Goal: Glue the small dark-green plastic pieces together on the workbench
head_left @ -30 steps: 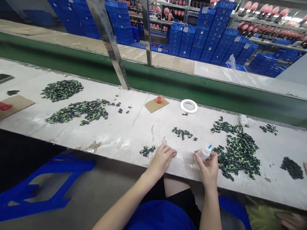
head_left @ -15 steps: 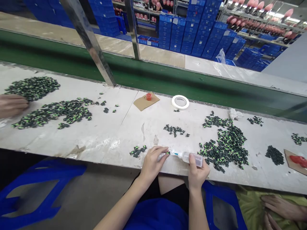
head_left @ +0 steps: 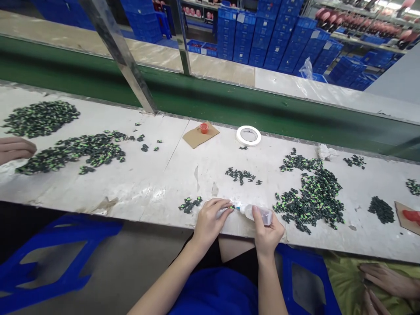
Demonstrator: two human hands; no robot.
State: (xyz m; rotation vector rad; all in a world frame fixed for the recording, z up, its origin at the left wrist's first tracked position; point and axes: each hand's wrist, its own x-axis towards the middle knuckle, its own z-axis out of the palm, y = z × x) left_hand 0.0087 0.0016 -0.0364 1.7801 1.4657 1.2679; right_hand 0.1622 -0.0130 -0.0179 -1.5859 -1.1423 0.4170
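Observation:
My right hand grips a small clear squeeze bottle with a blue nozzle, laid on its side and pointing left. The nozzle tip touches a small black-and-green part pinched in the fingers of my left hand at the front edge of the white bench. A small cluster of the same parts lies just left of my left hand. A big pile of them lies to the right of my right hand.
A tape roll, a cardboard square with an orange cap and a small row of parts lie farther back. More piles spread on the left, where another person's hand rests. Another person's hands show at bottom right. Green conveyor belt behind.
The bottle went from upright in my right hand to lying sideways with its nozzle against the part in my left hand. The view shifted right; another person's hand appeared at the left.

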